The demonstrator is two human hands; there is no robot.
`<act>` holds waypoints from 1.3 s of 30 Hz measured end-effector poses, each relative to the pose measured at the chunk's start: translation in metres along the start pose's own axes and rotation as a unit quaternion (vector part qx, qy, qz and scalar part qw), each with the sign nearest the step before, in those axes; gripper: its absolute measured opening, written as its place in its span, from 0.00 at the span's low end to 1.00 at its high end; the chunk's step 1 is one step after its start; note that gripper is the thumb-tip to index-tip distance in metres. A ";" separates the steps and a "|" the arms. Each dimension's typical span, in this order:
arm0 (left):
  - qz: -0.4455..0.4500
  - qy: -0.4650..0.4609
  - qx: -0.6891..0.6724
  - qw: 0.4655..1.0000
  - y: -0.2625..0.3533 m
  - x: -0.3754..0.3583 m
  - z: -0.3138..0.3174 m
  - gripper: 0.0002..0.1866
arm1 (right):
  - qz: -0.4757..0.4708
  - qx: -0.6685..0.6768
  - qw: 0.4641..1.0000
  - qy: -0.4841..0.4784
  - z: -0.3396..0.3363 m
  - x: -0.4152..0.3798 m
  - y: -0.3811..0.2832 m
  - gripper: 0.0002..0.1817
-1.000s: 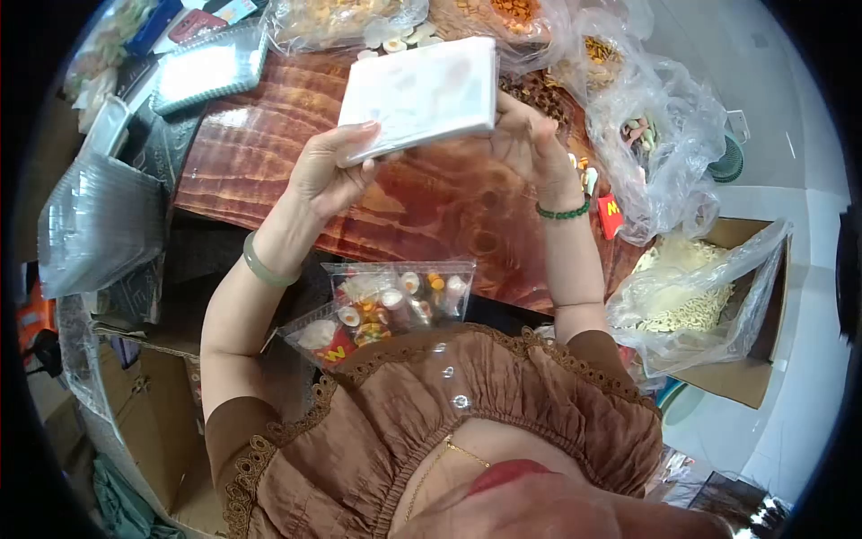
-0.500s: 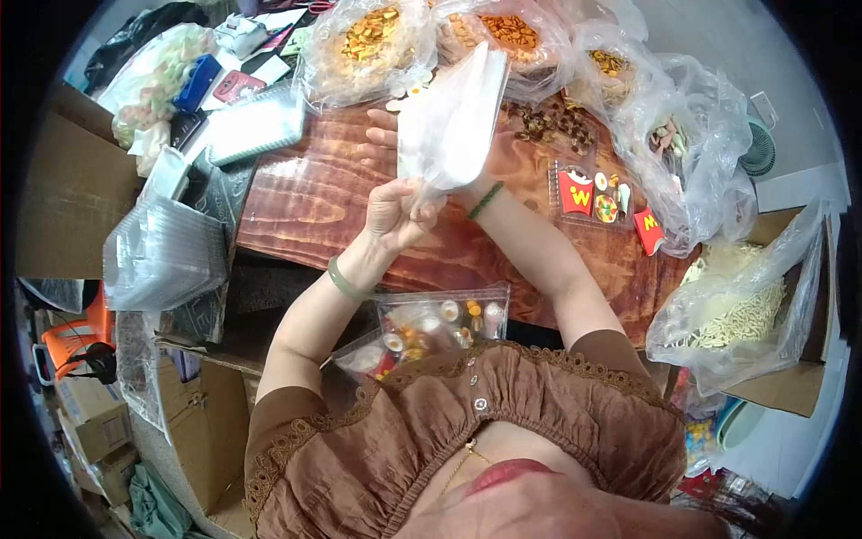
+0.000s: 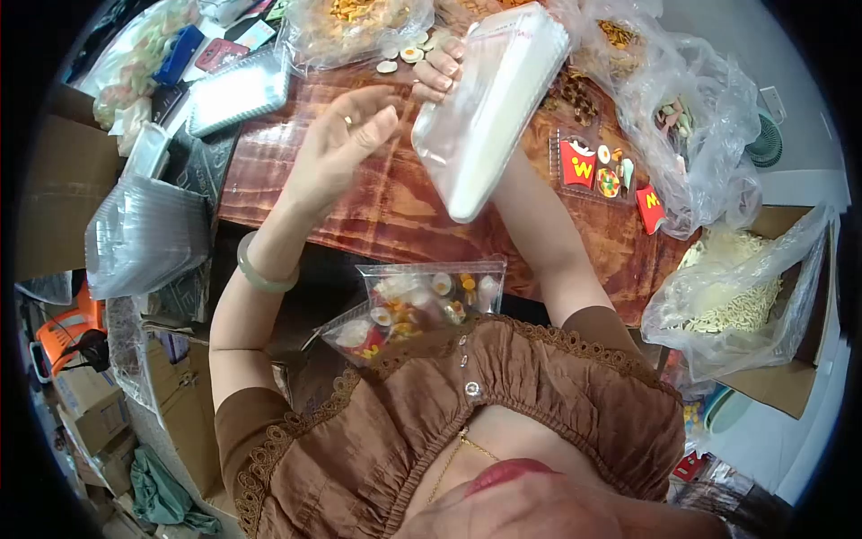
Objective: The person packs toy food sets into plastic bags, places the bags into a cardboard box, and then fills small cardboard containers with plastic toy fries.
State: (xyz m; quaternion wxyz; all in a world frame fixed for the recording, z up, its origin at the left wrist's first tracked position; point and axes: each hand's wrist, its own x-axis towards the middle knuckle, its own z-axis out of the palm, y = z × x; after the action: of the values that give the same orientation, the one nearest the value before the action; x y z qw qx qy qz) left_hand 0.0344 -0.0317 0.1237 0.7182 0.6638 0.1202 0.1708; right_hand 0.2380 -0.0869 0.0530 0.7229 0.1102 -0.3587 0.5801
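A thick stack of clear plastic bags (image 3: 494, 108) is tilted above the wooden table, held in my right hand (image 3: 438, 74). My right fingers curl round the stack's left edge, while the palm is hidden behind it. To the left, my left hand (image 3: 346, 144) is apart from the stack, its thumb and fingers spread with nothing between them. Beyond my right fingertips, several small egg-shaped pieces (image 3: 411, 54) lie on the table. Right of the stack are small brown pieces (image 3: 575, 97) and a clear packet with a red fries-box piece (image 3: 577, 163).
Bags of small pieces (image 3: 359, 18) line the table's far side. Clear plastic trays (image 3: 148, 238) are stacked at left. A box with a bag of cream-coloured strands (image 3: 736, 301) stands at right. Filled zip pouches (image 3: 422, 301) lie close to my chest.
My left hand has let go of the bag stack and moved left, its fingers opening. The stack has shifted right and tilted in my right hand. The view has shifted slightly.
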 end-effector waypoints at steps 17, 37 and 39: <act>0.279 0.046 0.309 0.908 0.053 -0.035 0.030 0.27 | 0.013 -0.046 0.997 0.054 0.001 -0.007 0.001 0.18; 0.265 0.102 0.369 0.885 0.038 -0.029 0.039 0.23 | 0.018 -0.240 0.951 0.195 0.013 -0.029 0.004 0.26; 0.271 0.102 0.361 0.887 0.034 -0.029 0.039 0.22 | 0.011 -0.262 0.943 0.207 0.009 -0.027 0.001 0.28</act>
State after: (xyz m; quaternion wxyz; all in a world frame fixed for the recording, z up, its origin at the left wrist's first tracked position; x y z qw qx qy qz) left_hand 0.0207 -0.0768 0.1593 0.3388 0.8626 0.0618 0.3704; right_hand 0.2311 -0.1124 0.0420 0.7784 -0.2090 -0.3415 0.4836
